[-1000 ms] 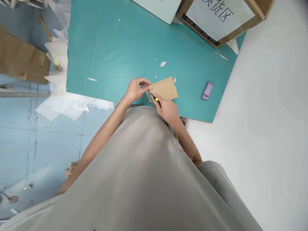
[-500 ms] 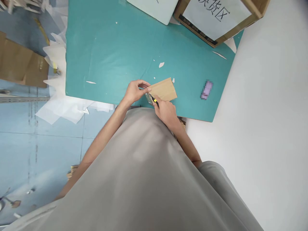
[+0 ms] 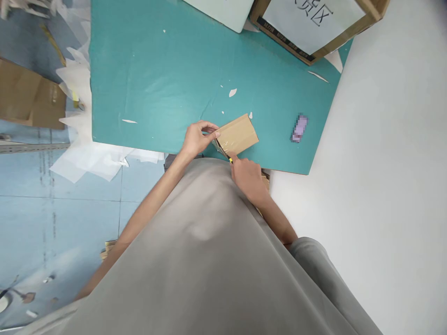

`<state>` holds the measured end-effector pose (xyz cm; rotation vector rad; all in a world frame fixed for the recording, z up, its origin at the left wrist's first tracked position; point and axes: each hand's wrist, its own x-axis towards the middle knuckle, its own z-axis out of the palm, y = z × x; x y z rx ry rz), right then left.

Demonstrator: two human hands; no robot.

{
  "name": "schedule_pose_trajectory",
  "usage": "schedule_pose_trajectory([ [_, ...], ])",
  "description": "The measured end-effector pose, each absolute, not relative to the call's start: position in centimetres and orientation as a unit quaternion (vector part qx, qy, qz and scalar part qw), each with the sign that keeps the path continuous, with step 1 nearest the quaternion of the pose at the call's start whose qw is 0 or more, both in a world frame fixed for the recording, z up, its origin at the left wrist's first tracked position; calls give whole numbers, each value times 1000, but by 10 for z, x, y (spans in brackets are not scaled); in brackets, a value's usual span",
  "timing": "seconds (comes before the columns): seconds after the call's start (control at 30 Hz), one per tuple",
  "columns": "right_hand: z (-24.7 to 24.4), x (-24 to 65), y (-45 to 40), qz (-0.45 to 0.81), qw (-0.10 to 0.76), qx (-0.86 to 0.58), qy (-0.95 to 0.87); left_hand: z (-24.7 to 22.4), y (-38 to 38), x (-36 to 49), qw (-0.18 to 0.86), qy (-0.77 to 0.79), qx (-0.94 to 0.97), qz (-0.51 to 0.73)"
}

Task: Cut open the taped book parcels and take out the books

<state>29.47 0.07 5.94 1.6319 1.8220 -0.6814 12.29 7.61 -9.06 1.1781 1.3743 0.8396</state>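
A small brown cardboard box [image 3: 239, 134] is at the front edge of the green table [image 3: 157, 83], tilted, with clear tape along its near left side. My left hand [image 3: 199, 138] pinches the box's left corner between thumb and fingers. Closed round a black and yellow cutter [image 3: 230, 159], my right hand [image 3: 247, 176] is at the near edge of the box. The cutter's tip is beside the taped edge; most of its handle is hidden in my fingers.
A large carton [image 3: 314, 28] with a printed sheet and a white box [image 3: 223, 11] stand at the back. A blurred purple object [image 3: 299, 128] lies on the right. White paper scraps dot the table; foam sheets [image 3: 91, 156] hang at its left. Flattened cardboard [image 3: 31, 95] is farther left.
My right hand and the cutter have moved down and to the right along the box's near edge. My left hand still pinches the corner, slightly lower in view.
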Motion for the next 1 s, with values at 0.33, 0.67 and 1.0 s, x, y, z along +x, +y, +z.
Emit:
schedule_pose_trajectory([
  [0.33, 15, 382, 47, -189, -18, 756, 626, -92, 76, 126, 514, 585, 509, 366],
  [0.67, -11, 385, 30, -346, -113, 765, 532, -95, 84, 143, 463, 515, 614, 378],
  [1.0, 6, 375, 24, -309, -5, 779, 546, -90, 82, 144, 464, 527, 621, 349],
])
